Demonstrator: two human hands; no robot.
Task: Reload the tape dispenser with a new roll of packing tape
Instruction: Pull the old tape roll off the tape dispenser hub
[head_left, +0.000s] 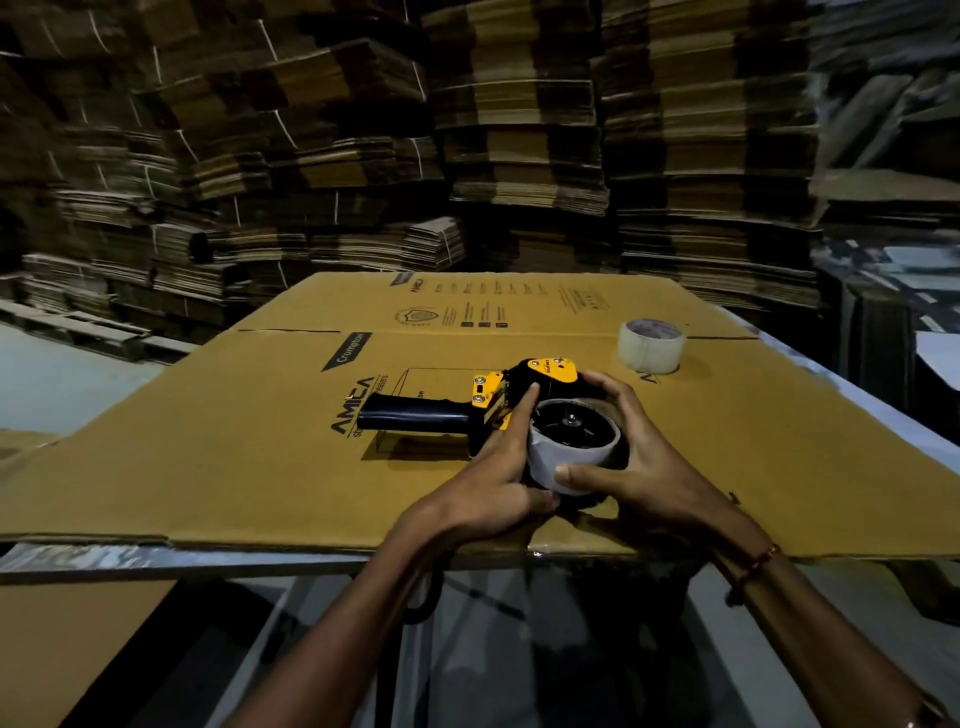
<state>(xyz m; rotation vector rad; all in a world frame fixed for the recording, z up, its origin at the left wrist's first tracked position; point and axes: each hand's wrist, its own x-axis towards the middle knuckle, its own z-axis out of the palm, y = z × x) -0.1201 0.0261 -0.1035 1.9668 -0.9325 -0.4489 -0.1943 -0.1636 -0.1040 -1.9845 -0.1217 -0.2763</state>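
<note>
Gripping spent core on dispenser hub: your left hand braces frame, right hand cups core. Judged step: removal. Next, pull core off; new roll stands beyond dispenser.

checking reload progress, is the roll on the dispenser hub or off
On: the roll rings the dispenser's black spoked hub, both hands gripping it.

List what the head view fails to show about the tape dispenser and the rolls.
- Roll on the dispenser: the left hand and right hand cover its sides, so whether it is fully seated is unclear.
- Tape dispenser blade: hidden.
- Spare tape roll: core print too small.
</note>
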